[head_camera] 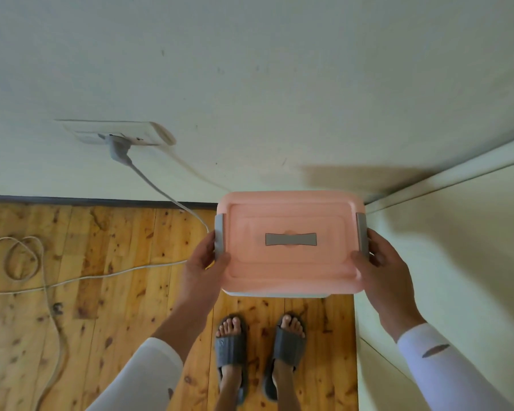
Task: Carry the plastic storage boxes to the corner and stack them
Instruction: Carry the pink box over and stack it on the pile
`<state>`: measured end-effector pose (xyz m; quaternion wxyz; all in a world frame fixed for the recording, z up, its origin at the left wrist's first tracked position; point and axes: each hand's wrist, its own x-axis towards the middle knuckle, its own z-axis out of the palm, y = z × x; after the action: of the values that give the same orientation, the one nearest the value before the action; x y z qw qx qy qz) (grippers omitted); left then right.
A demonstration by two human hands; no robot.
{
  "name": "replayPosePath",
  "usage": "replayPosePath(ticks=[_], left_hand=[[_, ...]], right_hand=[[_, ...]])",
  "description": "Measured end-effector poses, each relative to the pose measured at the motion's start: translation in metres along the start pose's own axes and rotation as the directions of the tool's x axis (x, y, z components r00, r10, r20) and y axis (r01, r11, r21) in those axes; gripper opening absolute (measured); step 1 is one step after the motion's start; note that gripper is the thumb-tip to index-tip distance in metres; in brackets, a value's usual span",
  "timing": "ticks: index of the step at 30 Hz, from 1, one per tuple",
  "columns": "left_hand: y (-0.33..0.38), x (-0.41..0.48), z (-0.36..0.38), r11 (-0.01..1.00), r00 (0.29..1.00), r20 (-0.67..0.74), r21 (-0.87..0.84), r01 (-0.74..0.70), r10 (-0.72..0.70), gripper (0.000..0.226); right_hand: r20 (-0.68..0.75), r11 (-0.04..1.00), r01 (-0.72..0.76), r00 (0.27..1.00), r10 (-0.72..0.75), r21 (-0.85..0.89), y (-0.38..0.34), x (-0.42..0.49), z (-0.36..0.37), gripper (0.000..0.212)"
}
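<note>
A plastic storage box (pixel 291 262) with a pink lid, a grey centre handle and grey side latches is held above the wooden floor, close to the room corner. My left hand (pixel 204 262) grips its left end by the latch, thumb on the lid. On the opposite end my right hand (pixel 380 265) grips beside the right latch, thumb on the lid too. The box's white body shows only as a thin strip under the lid's near edge.
A wall socket (pixel 122 133) with a grey plug feeds a cable (pixel 45 280) that loops across the wooden floor (pixel 116 307) at the left. A pale wall or cabinet side (pixel 445 262) stands at the right. My feet in grey slippers (pixel 260 351) are below the box.
</note>
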<state>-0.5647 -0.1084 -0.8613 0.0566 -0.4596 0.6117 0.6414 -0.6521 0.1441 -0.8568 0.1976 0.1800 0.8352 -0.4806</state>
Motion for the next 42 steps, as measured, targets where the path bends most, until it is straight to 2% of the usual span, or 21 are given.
replayPosePath(ticks=[14,21,27,32,38,42], left_hand=[[-0.024,0.034,0.012,0.993,0.998,0.002,0.104,0.057,-0.058,0.05],[-0.025,0.044,0.018,0.986,0.999,-0.009,0.161,0.042,-0.041,0.047],[-0.025,0.044,0.02,0.985,0.999,-0.025,0.165,0.04,-0.036,0.047],[-0.023,0.043,0.023,0.993,0.998,-0.019,0.101,0.056,-0.055,0.049],[-0.025,0.037,0.017,0.983,0.999,-0.051,0.184,-0.009,0.019,0.049],[-0.022,0.03,0.015,0.978,0.99,-0.102,0.191,-0.078,0.099,0.04]], right_hand=[[0.041,0.997,-0.017,0.999,0.02,-0.071,0.031,0.03,0.019,0.04],[0.056,0.996,-0.028,0.998,0.033,-0.084,0.038,0.036,0.02,0.039],[0.064,0.997,-0.029,0.997,0.034,-0.071,0.042,0.037,0.02,0.04],[0.081,0.998,-0.031,0.996,0.036,-0.057,0.042,0.039,0.017,0.039],[0.025,0.997,-0.031,0.999,0.033,-0.075,0.043,0.038,0.013,0.041],[-0.019,0.999,-0.023,1.0,0.022,-0.047,0.036,0.032,0.009,0.043]])
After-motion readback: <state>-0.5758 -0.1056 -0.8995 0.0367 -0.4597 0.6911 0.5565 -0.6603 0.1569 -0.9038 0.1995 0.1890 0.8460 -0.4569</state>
